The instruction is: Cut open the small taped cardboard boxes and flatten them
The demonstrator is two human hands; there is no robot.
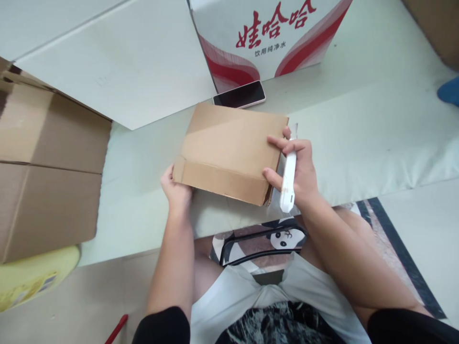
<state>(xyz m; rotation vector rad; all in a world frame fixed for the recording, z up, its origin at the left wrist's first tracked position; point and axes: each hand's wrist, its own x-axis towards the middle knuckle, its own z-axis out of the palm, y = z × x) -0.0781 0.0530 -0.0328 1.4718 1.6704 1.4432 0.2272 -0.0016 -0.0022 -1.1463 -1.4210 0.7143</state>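
A flat brown cardboard box (233, 138) is tilted above the pale-covered table between my hands. My left hand (175, 186) grips its near left corner, the fingers partly hidden beneath it. My right hand (299, 167) is closed around a slim white box cutter (288, 184), which lies across the palm and fingers. The thumb and fingertips of that hand also press on the box's right edge. Some clear plastic shows beside the box under the cutter. What lies inside or beneath the box is hidden.
Behind the box a phone (240, 95) lies by a white carton with red lettering (265, 43). A large white box (118, 62) stands at the back left, brown cartons (53, 177) at the left. A yellow container (39, 274) sits below them. A blue object (449, 91) is at the right edge.
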